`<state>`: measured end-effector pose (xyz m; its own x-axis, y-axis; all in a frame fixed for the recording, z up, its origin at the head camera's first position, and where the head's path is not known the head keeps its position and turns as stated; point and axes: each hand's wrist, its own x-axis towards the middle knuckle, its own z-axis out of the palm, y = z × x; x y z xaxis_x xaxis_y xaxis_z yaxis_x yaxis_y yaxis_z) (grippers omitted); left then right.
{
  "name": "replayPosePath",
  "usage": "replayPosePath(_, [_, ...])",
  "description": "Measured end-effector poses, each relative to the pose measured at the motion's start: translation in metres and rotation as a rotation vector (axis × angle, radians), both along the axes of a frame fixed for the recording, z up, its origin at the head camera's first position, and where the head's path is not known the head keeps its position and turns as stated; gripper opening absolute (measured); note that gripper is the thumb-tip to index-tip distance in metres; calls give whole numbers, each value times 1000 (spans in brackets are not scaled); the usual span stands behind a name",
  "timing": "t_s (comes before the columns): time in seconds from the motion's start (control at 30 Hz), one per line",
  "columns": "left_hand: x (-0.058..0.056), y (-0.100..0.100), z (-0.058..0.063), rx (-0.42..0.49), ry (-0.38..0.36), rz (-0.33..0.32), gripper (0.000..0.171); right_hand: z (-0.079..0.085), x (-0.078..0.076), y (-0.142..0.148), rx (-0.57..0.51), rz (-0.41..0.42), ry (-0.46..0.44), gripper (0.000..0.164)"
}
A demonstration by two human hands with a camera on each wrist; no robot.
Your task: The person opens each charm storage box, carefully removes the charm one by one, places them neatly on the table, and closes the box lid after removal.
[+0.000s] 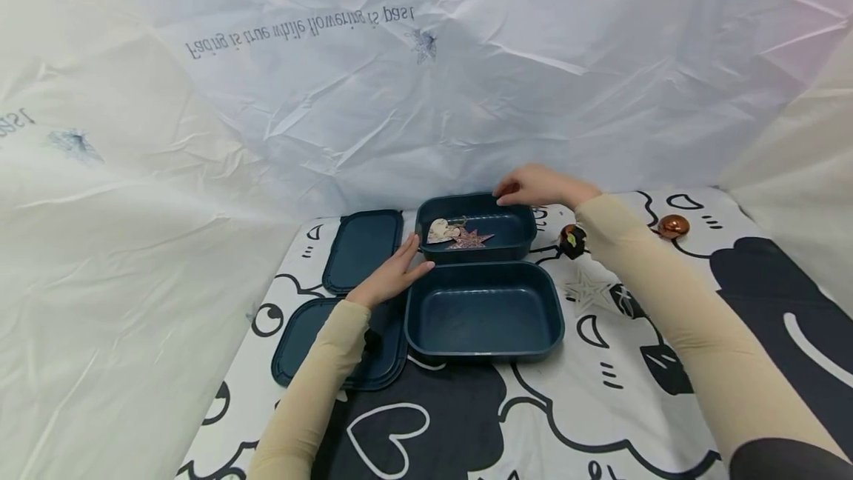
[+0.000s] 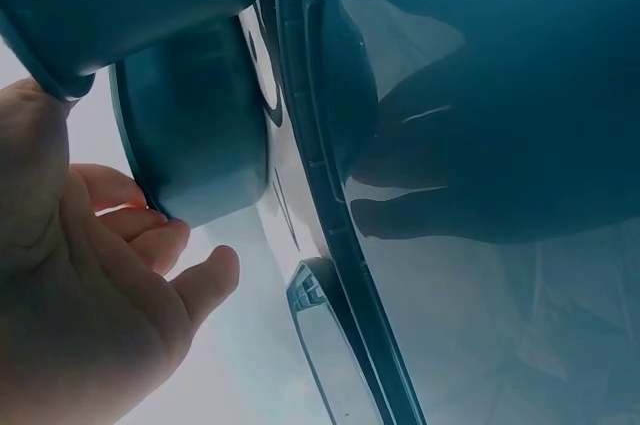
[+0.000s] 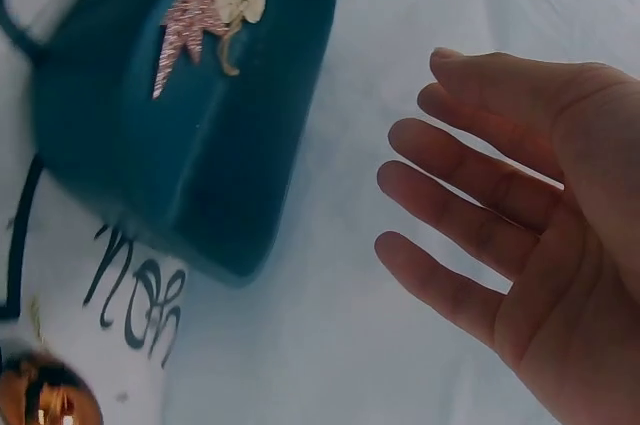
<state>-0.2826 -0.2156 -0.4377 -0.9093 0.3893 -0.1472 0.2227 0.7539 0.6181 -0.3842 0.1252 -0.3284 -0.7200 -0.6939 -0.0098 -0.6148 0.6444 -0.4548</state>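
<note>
Two dark teal boxes stand one behind the other, the back box (image 1: 513,250) and the front box (image 1: 485,352). Inside the back one lie a pale heart ornament (image 1: 441,230) and a glittery pink star ornament (image 1: 470,241). My left hand (image 1: 393,274) reaches to the boxes' left ends, its fingers extended and fingertips right at the back box's rim. Over the right rear edge of the back box hovers my right hand (image 1: 536,185). In the right wrist view the right hand's fingers (image 3: 470,155) are spread loosely, with nothing held.
Two flat teal lids, a back lid (image 1: 363,247) and a front lid (image 1: 300,339), lie to the left. On the right are a copper bauble (image 1: 674,226), a dark patterned bauble (image 1: 571,241) and a whitish star ornament (image 1: 588,291). White sheeting (image 1: 373,132) hangs behind the patterned cloth.
</note>
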Motion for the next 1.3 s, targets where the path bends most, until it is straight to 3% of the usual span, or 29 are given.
replayPosePath(0.4, [-4,0,-2,-4,-1,-9,87,-12,-39,-5,-108,-141,-135,39])
replayPosePath(0.7, [-8,-3,-3,-1,4,-18,88,-32,-45,-12,-2,-137,-220,42])
replayPosePath(0.83, [-10,-4,-1,-11,0,-5,87,-34,-44,-21,55,-103,-302,44])
replayPosePath(1.03, [-12,-6,-2,14,14,-7,88,-33,-46,-34,147,-95,-341,45])
replayPosePath(1.3, [-11,-5,-5,30,10,-7,90,-48,-48,-50,251,-77,-416,47])
